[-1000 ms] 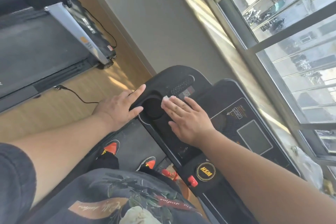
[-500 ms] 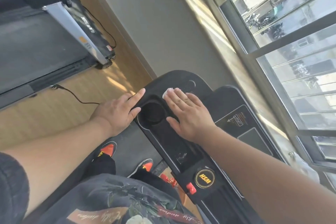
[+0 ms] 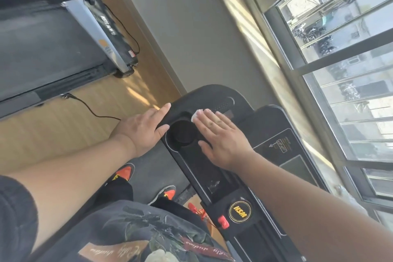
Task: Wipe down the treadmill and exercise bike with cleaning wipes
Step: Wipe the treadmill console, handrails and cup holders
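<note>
pressed white wipe (image 3: 196, 114) flat on treadmill console (image 3: 214, 95) under spread right hand (image 3: 221, 136); left hand (image 3: 144, 128) lay open, bracing edge. best kept firm, overlapping strokes around cup holder (image 3: 182, 134).

- Treadmill console (image 3: 214, 178): a round gold-ringed badge (image 3: 239, 211) carries the letters "HSM" in gold.
- Console display panel (image 3: 282, 151): a small gold label (image 3: 281, 146) with an arrow is present; its characters are too small to read.
- Second treadmill (image 3: 42, 49): white lettering (image 3: 108, 24) runs along the side rail; not legible.
- Dark shirt (image 3: 136, 234): script text on a red band (image 3: 204, 248); not legible.
</note>
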